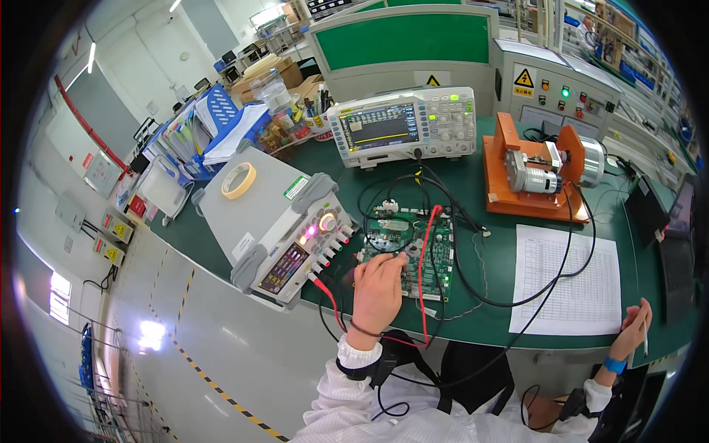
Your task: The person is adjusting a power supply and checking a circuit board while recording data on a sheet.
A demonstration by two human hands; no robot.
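My left hand point(379, 289) is over the left part of a green circuit board point(436, 258), with its fingertips drawn together at the board's middle. What they pinch, if anything, is hidden beneath them. A red lead point(421, 275) with a red clip end is hooked near the board's upper right edge, and black cables loop over the board. By the table's front right edge, my right hand point(631, 332) holds a slim white pen point(645, 338), its tip pointing down. A printed sheet with a table grid point(565, 284) lies to the left of that hand.
Behind the board stands an oscilloscope point(402, 125). A bench power supply point(269, 221), carrying a tape roll point(238, 181), is on the left. An orange motor rig point(535, 177) sits back right, beside a dark laptop point(665, 221). A long black cable point(509, 304) crosses the sheet.
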